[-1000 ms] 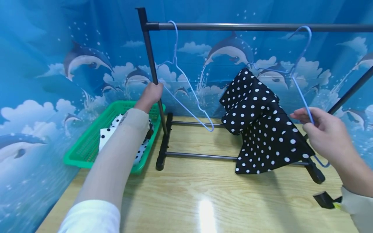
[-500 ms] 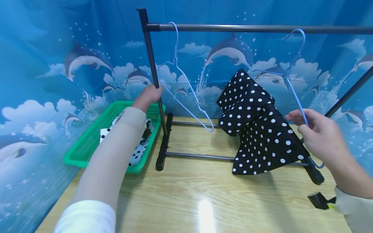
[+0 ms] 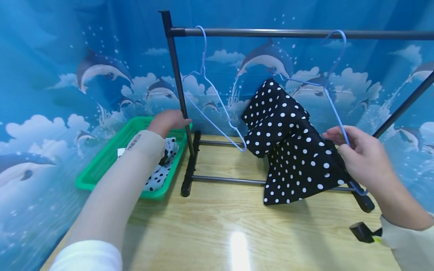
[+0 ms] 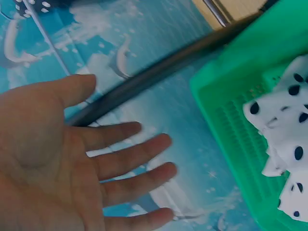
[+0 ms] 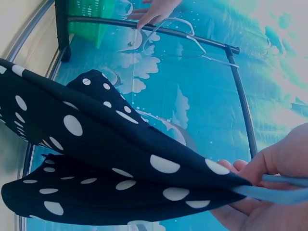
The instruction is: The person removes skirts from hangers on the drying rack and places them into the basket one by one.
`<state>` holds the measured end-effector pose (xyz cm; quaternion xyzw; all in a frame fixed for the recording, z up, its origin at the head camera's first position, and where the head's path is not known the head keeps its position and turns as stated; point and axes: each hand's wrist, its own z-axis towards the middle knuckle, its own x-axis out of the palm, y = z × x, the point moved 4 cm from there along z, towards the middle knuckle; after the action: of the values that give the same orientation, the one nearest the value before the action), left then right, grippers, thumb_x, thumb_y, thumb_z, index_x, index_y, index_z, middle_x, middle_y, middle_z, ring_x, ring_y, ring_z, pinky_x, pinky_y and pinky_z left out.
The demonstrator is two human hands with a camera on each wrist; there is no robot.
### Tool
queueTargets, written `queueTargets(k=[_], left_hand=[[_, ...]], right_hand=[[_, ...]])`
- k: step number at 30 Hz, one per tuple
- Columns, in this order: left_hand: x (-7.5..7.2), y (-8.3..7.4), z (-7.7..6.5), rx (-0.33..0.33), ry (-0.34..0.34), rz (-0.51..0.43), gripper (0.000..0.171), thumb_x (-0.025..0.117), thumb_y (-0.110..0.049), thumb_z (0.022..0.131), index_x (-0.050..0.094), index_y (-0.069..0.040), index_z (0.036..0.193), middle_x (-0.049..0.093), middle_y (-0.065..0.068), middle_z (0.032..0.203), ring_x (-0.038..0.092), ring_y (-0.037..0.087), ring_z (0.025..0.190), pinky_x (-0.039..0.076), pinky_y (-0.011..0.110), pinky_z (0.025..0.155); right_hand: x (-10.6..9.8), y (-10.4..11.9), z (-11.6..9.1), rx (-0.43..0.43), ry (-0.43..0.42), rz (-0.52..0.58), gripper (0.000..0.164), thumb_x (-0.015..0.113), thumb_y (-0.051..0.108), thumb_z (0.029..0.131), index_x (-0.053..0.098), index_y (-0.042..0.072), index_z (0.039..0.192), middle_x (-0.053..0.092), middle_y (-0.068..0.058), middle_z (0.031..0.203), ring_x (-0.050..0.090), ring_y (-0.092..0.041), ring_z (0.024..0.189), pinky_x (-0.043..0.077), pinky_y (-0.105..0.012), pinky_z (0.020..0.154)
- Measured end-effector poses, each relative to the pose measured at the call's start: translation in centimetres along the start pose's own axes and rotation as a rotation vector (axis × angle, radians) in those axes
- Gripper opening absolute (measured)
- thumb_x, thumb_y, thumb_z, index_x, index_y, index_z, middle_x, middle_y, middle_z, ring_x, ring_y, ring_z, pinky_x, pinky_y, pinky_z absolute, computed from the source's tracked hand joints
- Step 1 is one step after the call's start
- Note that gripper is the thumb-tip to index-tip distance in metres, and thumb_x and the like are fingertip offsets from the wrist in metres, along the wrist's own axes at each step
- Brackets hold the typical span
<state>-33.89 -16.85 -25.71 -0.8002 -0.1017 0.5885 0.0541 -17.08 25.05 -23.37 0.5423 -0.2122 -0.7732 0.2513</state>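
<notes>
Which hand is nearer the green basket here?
Left. The left hand is beside the black post, near the basket; the right hand holds a hanger, beyond the black dotted cloth.

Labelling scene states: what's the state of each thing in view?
left hand, open, fingers spread
right hand, holding right hanger
right hanger, carries cloth; whether hooked on rack unclear
black dotted cloth, on right hanger, hanging in folds
left hanger, bare, hooked on rack
rack, standing upright
green basket, upright, loaded
white dotted cloth, rumpled, in green basket
</notes>
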Motion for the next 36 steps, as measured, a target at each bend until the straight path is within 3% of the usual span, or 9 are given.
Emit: queueTargets(k=[1,2,5,10,13,20,28,32,36], left_hand=[[0.0,-0.1,-0.4,0.0,-0.002,0.039,0.057,0.039,-0.045,0.103,0.047,-0.001,0.14,0.045,0.021,0.143,0.044,0.038,0.128,0.037,0.054,0.104],[0.0,-0.3,-0.9,0.004,-0.011,0.074,0.054,0.039,-0.043,0.104,0.049,-0.002,0.138,0.048,0.021,0.14,0.046,0.038,0.125,0.038,0.054,0.104],[0.1,-0.9,-2.1,0.026,-0.036,0.15,0.05,0.04,-0.041,0.104,0.056,-0.002,0.13,0.054,0.02,0.132,0.052,0.036,0.117,0.04,0.053,0.101],[1.1,-2.2,-3.5,0.112,0.017,0.221,0.055,0.039,-0.044,0.104,0.052,-0.003,0.137,0.049,0.02,0.14,0.047,0.037,0.126,0.04,0.052,0.101],[1.9,-2.8,-3.8,0.162,0.078,0.227,0.058,0.039,-0.045,0.103,0.044,-0.004,0.144,0.042,0.019,0.147,0.042,0.037,0.132,0.039,0.051,0.103],[3.9,-3.8,-4.0,0.272,0.15,0.228,0.057,0.04,-0.043,0.103,0.036,-0.011,0.15,0.038,0.014,0.151,0.036,0.035,0.137,0.032,0.051,0.109],[8.0,-4.7,-5.0,0.354,0.295,0.296,0.057,0.041,-0.048,0.102,0.037,-0.018,0.15,0.035,0.01,0.154,0.03,0.033,0.142,0.026,0.051,0.113],[9.7,-5.6,-5.3,0.406,0.299,0.291,0.058,0.043,-0.049,0.101,0.037,-0.017,0.15,0.037,0.009,0.153,0.031,0.032,0.142,0.025,0.048,0.114],[11.1,-6.3,-4.8,0.388,0.273,0.254,0.063,0.045,-0.051,0.099,0.033,-0.018,0.152,0.038,0.009,0.153,0.032,0.031,0.141,0.026,0.048,0.114]], right_hand=[[0.1,0.1,0.0,-0.007,-0.002,0.005,0.036,0.033,0.007,0.1,0.054,0.008,0.129,0.061,-0.014,0.124,0.057,-0.023,0.109,0.027,-0.033,0.035],[0.1,0.1,0.0,-0.014,-0.004,0.008,0.036,0.033,0.007,0.1,0.054,0.008,0.129,0.061,-0.014,0.124,0.056,-0.031,0.111,0.027,-0.033,0.035],[0.2,0.3,0.0,-0.026,-0.008,0.016,0.036,0.033,0.005,0.099,0.055,0.008,0.128,0.062,-0.014,0.123,0.054,-0.034,0.115,0.026,-0.034,0.035],[0.1,0.4,-0.1,-0.029,-0.005,0.028,0.037,0.033,0.005,0.098,0.055,0.008,0.128,0.061,-0.014,0.123,0.054,-0.035,0.116,0.026,-0.034,0.035],[0.0,0.5,-0.1,-0.025,-0.004,0.032,0.037,0.033,0.006,0.099,0.054,0.008,0.128,0.061,-0.014,0.123,0.054,-0.035,0.117,0.026,-0.034,0.036],[-0.2,0.5,-0.4,-0.009,-0.003,0.045,0.034,0.033,0.008,0.101,0.054,0.008,0.129,0.06,-0.013,0.124,0.053,-0.038,0.119,0.029,-0.034,0.04],[-0.1,0.6,-0.4,-0.018,-0.013,0.048,0.034,0.034,0.008,0.101,0.054,0.009,0.128,0.06,-0.014,0.125,0.053,-0.036,0.118,0.028,-0.034,0.039],[-0.1,0.8,-0.4,-0.015,-0.016,0.047,0.035,0.034,0.008,0.101,0.054,0.009,0.129,0.06,-0.013,0.125,0.053,-0.035,0.118,0.028,-0.034,0.038],[-0.1,0.9,-0.4,-0.014,-0.015,0.046,0.035,0.034,0.006,0.1,0.054,0.009,0.13,0.06,-0.013,0.126,0.053,-0.036,0.119,0.031,-0.03,0.041]])
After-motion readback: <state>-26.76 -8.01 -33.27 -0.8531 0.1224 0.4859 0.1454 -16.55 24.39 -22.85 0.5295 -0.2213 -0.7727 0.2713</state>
